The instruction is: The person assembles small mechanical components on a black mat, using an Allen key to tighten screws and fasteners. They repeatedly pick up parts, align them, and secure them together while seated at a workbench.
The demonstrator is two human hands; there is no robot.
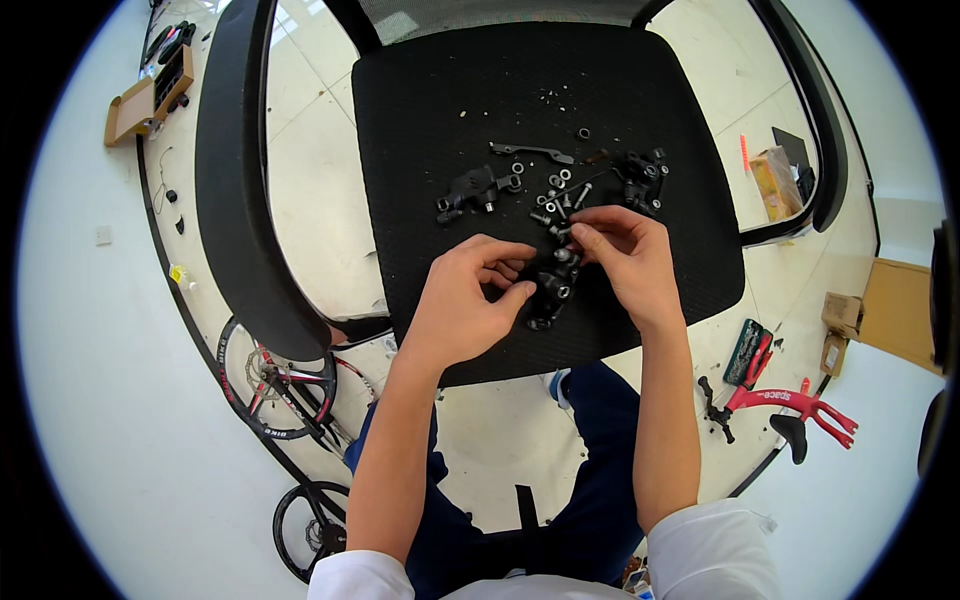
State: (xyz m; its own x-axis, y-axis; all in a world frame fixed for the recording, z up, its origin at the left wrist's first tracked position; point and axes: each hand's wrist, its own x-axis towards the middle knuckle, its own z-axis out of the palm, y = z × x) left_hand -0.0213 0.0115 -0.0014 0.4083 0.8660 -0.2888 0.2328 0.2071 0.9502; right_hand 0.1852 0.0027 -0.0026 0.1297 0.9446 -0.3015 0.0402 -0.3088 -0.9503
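My left hand (468, 305) hovers over the near middle of the black chair seat (430, 130), thumb and index finger apart with a gap between them. Close to its fingertips lies a black bicycle brake caliper (553, 285) with silver bolt heads. My right hand (635, 270) has thumb and fingertips closed together at the caliper's far end, beside several small bolts (545, 217); what it pinches is too small to make out. Farther off are a second black brake caliper (478, 192), a third brake caliper (640, 178), a flat black bracket (530, 152) and several silver washers (566, 175).
Curved armrests (235, 180) flank the seat. A wheel with spokes (275, 380) and another black wheel (310, 530) are on the floor at left. On the right floor lie a red bicycle frame (790, 400), cardboard boxes (900, 310) and a green case (748, 352).
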